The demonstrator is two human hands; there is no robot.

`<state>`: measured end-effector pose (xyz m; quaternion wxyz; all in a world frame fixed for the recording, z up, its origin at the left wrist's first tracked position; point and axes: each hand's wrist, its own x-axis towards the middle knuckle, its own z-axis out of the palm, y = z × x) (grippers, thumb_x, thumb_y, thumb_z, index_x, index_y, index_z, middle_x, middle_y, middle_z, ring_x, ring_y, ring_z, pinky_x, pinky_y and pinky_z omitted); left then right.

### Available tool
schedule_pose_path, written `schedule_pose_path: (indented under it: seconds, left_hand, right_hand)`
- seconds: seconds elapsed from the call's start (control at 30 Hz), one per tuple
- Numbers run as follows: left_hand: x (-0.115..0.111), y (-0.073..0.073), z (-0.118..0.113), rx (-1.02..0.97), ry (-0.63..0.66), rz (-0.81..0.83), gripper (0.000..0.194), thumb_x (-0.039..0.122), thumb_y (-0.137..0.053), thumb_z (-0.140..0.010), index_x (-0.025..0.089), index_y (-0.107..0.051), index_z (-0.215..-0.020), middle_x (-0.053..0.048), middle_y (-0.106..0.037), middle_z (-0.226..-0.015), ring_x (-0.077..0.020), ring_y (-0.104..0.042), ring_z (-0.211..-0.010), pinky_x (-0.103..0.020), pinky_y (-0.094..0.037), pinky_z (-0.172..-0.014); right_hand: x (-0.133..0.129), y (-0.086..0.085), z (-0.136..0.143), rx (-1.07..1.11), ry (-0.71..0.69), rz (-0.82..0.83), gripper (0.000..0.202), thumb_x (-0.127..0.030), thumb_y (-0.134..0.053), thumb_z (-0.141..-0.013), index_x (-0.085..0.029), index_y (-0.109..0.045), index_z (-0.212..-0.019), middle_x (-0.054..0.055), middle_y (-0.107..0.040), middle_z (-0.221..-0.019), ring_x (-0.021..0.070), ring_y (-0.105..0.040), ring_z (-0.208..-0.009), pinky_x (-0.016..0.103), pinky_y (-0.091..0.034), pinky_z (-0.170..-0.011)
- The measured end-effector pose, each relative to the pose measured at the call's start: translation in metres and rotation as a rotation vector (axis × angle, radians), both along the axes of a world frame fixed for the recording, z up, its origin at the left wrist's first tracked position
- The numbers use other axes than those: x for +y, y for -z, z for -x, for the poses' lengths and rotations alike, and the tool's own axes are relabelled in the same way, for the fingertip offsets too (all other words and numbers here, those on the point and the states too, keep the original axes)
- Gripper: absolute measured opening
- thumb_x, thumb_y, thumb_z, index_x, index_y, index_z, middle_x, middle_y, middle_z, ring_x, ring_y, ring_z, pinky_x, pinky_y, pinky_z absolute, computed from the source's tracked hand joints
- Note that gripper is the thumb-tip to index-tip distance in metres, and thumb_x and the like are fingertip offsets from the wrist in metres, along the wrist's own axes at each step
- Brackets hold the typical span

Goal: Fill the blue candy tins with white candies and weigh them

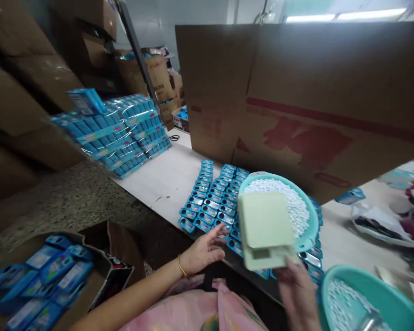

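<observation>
My right hand (298, 287) grips the near right corner of a pale green digital scale (267, 223), which has a flat square platform and a small dark display at its near edge. The scale is over the near left side of a turquoise basin (313, 225) and hides part of it. Small white pellets (295, 200) fill that basin. My left hand (207, 250), with a gold bangle at the wrist, is empty, its fingers apart. It is close to the near edge of several rows of small blue boxes (207, 211) with round dark openings, lying on the table.
A second turquoise basin (382, 294) with white pellets and a metal scoop (370, 319) is at the lower right. A large cardboard sheet (221, 92) rises behind the rows. Wrapped stacks of blue boxes (124, 133) and scissors (174, 138) are farther left; an open carton (100, 257) stands below.
</observation>
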<state>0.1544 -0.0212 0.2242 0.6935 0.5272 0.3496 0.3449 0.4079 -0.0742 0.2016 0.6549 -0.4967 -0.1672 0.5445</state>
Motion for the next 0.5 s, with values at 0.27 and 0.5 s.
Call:
schedule_pose_path:
  seconds: [0.27,0.5]
  left_hand:
    - [0.033,0.008,0.103,-0.408,-0.511,0.364,0.058,0.028,-0.054,-0.076,0.027,-0.032,-0.129,-0.008,-0.051,-0.121,-0.0232,-0.049,-0.106,-0.037,-0.041,-0.086]
    - [0.062,0.061,0.166,-0.214,-0.694,0.479,0.055,0.026,-0.06,-0.07,0.02,-0.044,-0.122,-0.009,-0.061,-0.105,-0.0229,-0.06,-0.086,-0.035,-0.05,-0.072]
  right_hand:
    - [0.08,0.027,0.189,0.157,-0.394,0.046,0.035,-0.03,-0.062,-0.071,-0.02,-0.05,-0.102,0.002,-0.061,-0.089,0.0116,-0.058,-0.069,0.023,-0.048,-0.058]
    - [0.1,0.036,0.21,-0.352,-0.849,0.028,0.035,-0.041,-0.05,-0.076,-0.02,-0.053,-0.104,0.004,-0.062,-0.085,0.0162,-0.06,-0.068,0.031,-0.049,-0.061]
